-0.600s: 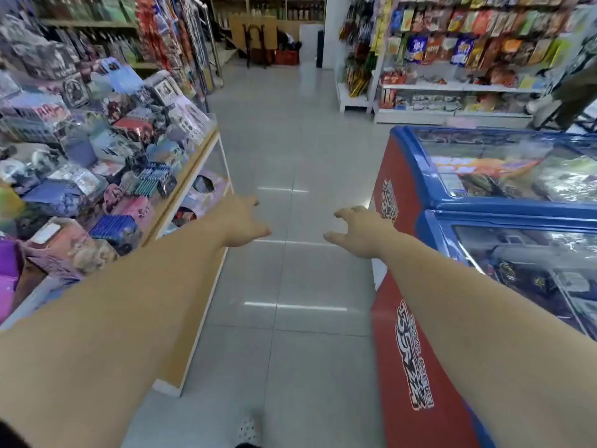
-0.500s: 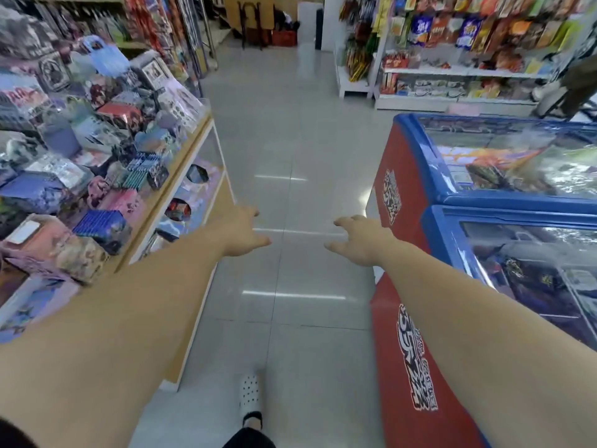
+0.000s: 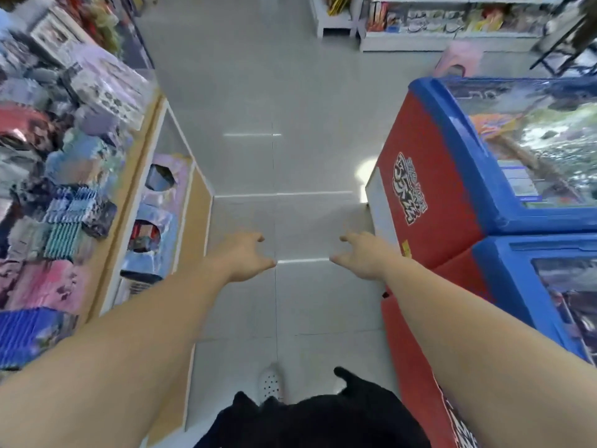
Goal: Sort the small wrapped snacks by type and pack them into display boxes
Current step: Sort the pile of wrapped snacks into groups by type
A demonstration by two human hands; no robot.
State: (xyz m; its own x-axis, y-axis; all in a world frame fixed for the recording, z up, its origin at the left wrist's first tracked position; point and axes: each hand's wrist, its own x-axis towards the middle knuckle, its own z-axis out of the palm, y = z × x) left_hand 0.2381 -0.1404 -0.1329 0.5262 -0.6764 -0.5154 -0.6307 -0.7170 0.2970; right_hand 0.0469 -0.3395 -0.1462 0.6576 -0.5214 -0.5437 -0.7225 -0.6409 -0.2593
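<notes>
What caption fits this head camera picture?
Empty left hand and right hand reach out between a display shelf and a red freezer.

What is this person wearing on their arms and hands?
Nothing that shows: both forearms are bare, with no sleeves, and the left hand and right hand carry no gloves, watch or bracelet. Below are black clothes and a white shoe with holes.
</notes>
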